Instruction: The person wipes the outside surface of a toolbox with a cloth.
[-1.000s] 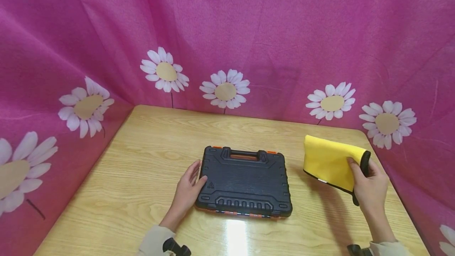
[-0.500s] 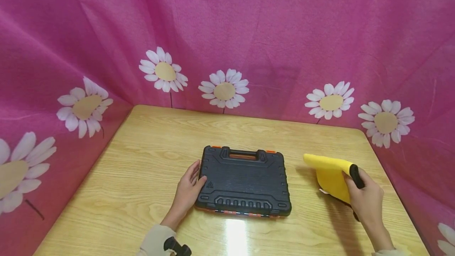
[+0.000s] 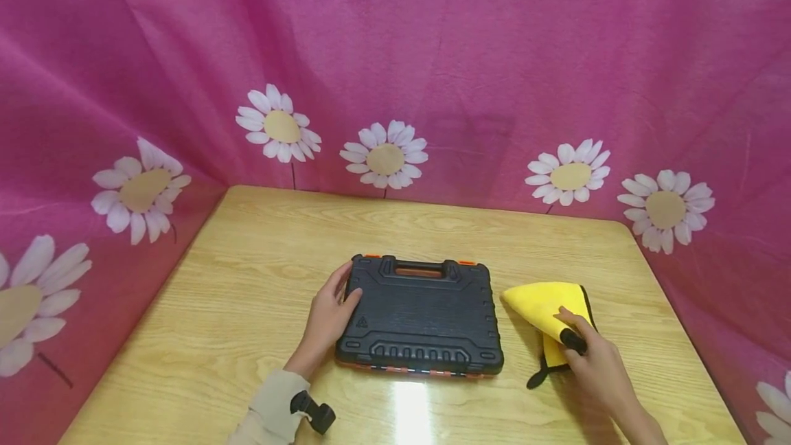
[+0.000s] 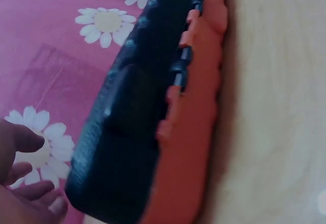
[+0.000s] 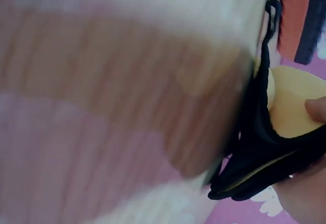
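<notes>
A black plastic tool case [image 3: 426, 307] with orange latches and a moulded handle lies flat on the table, handle away from me. At its left side is my left hand [image 3: 330, 314], fingers along the edge and thumb over the top corner. The left wrist view shows those fingers [image 4: 30, 193] loosely spread beside the case's black and orange end. To the right of the case, my right hand [image 3: 596, 369] pinches a folded yellow cloth [image 3: 544, 301] with black edging. Part of the cloth hangs down, its black loop [image 3: 537, 380] low over the wood. In the right wrist view the thumb presses on the yellow side.
The pale wooden table [image 3: 272, 246] is bordered by a pink curtain [image 3: 371, 33] printed with white daisies, at the back and both sides. A bright light reflection [image 3: 410, 411] lies on the wood in front of the case.
My right hand has brought the cloth down and to the left, nearer the case, and the cloth has tipped and folded over. My left hand has shifted slightly closer around the case's left edge.
</notes>
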Motion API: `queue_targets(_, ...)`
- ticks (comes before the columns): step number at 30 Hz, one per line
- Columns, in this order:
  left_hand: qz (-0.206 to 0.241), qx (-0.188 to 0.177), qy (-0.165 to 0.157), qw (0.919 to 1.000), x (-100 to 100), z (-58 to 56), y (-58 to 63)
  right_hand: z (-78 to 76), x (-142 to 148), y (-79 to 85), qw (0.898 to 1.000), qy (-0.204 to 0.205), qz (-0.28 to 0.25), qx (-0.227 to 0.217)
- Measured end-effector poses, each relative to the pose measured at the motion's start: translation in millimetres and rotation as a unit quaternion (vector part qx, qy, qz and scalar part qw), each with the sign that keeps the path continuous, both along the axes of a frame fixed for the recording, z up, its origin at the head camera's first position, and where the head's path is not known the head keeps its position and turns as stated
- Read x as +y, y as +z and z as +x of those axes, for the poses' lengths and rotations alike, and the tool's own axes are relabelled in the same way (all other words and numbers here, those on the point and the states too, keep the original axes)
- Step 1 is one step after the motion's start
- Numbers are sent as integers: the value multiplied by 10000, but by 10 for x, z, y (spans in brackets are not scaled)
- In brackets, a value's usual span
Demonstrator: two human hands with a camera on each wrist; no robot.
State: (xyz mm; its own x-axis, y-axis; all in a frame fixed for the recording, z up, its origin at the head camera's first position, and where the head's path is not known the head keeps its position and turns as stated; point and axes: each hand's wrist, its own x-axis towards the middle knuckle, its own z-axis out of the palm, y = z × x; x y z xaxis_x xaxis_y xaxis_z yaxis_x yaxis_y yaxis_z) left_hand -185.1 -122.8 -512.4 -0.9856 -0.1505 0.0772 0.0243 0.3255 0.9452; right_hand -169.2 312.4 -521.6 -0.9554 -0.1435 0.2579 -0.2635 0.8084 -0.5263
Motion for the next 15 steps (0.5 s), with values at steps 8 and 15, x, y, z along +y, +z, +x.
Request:
queue_targets(8,-926,403,-606,9930,127,-196,163,26,-84,-139,9981,531,216,-237)
queue_targets(15,-1654,327,-1276,9774,322,-364,261,51,-135,-177,9966,649,236,-458)
